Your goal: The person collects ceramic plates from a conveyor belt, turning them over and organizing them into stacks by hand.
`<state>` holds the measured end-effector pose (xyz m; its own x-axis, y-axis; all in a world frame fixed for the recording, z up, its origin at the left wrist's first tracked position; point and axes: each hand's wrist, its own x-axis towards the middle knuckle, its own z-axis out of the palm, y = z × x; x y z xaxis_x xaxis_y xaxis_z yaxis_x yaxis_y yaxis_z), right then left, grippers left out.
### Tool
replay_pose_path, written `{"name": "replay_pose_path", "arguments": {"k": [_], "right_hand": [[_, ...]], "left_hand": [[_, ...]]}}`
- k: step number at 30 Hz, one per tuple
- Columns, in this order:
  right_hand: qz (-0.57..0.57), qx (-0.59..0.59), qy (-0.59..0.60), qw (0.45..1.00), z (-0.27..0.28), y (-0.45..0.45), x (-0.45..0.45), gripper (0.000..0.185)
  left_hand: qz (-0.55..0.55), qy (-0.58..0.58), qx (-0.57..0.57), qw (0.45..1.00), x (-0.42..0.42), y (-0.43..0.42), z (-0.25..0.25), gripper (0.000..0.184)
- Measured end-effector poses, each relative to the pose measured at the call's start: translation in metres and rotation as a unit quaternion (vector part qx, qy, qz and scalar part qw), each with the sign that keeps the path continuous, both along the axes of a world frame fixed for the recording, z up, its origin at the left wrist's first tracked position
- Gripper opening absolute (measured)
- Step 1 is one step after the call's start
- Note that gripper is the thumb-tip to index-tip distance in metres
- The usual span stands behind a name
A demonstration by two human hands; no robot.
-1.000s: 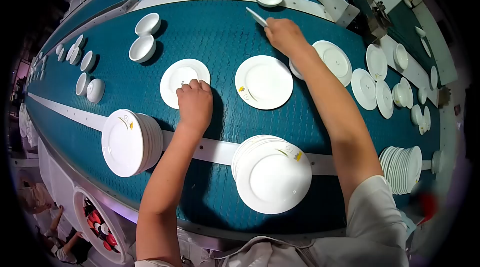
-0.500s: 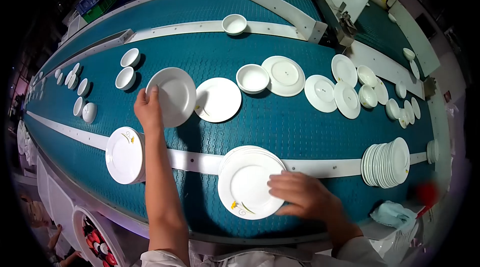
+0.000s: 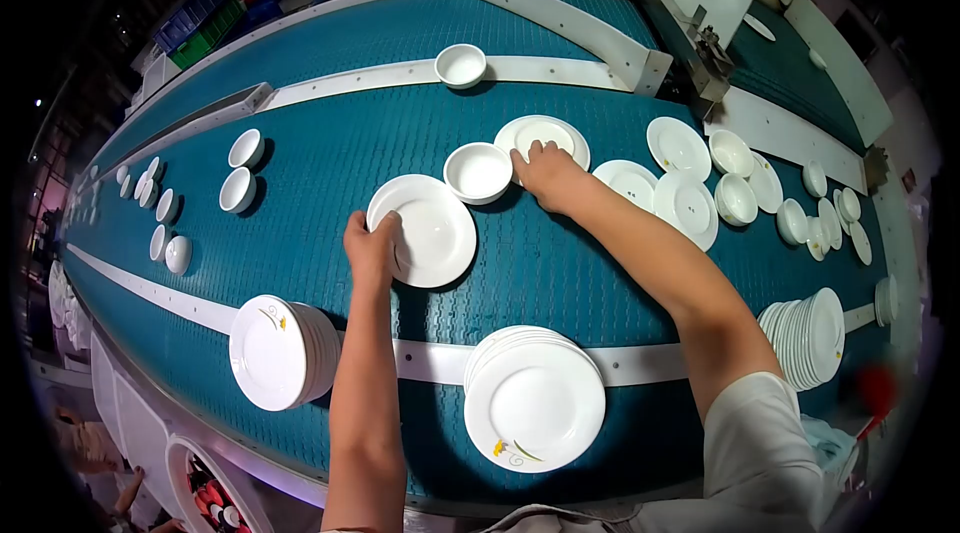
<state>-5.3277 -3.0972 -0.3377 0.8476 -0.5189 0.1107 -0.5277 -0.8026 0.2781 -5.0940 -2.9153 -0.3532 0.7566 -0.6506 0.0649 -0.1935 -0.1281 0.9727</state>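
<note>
My left hand (image 3: 370, 249) grips the left rim of a white plate (image 3: 432, 233), thumb on top, over the teal belt. Whether another plate lies beneath it I cannot tell. My right hand (image 3: 550, 176) reaches across the belt, its fingers closed at the near edge of another white plate (image 3: 562, 137), which shows a raised ring. Between the two plates is a white bowl (image 3: 478, 173), close to both. Nearer me stands a stack of white plates (image 3: 535, 403), the top one with a yellow flower. A second plate stack (image 3: 270, 353) is left of my left forearm.
Several plates (image 3: 677, 146) and bowls (image 3: 732, 153) lie at the right of the belt (image 3: 340, 133). A third plate stack (image 3: 800, 338) is beside my right arm. More bowls (image 3: 238, 190) sit on the left. One bowl (image 3: 460, 65) rests by the far divider rail (image 3: 350, 83).
My right hand has left the near plate stack and reached forward to the far plate. My left hand has moved right and nearer me with its plate, where the flowered plate lay visible.
</note>
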Motion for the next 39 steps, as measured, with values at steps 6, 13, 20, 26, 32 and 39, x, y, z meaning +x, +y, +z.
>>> {"name": "replay_pose_path", "arguments": {"k": [6,13,20,26,32,39], "right_hand": [[-0.163,0.129,-0.441,0.873,0.044,-0.017,-0.101,0.03],[-0.273,0.361,-0.78,0.432,0.004,0.025,-0.234,0.041],[-0.2,0.547,-0.733,0.351,0.068,0.167,-0.272,0.038],[-0.154,0.58,-0.558,0.573,0.079,0.173,-0.257,0.035],[-0.172,0.205,-0.292,0.918,0.039,0.076,-0.262,0.057],[-0.144,0.257,-0.217,0.931,0.034,0.034,-0.261,0.067]], "left_hand": [[0.007,0.155,-0.181,0.971,-0.039,0.051,0.057,0.013],[-0.26,0.273,0.029,0.926,-0.193,0.119,0.121,0.013],[-0.253,0.12,0.038,0.959,-0.251,0.113,0.069,0.019],[-0.157,-0.225,0.041,0.961,-0.242,0.078,0.055,0.033],[-0.166,-0.611,0.131,0.763,-0.231,0.01,0.02,0.042],[-0.072,-0.569,0.023,0.819,-0.22,-0.035,0.018,0.018]]}}
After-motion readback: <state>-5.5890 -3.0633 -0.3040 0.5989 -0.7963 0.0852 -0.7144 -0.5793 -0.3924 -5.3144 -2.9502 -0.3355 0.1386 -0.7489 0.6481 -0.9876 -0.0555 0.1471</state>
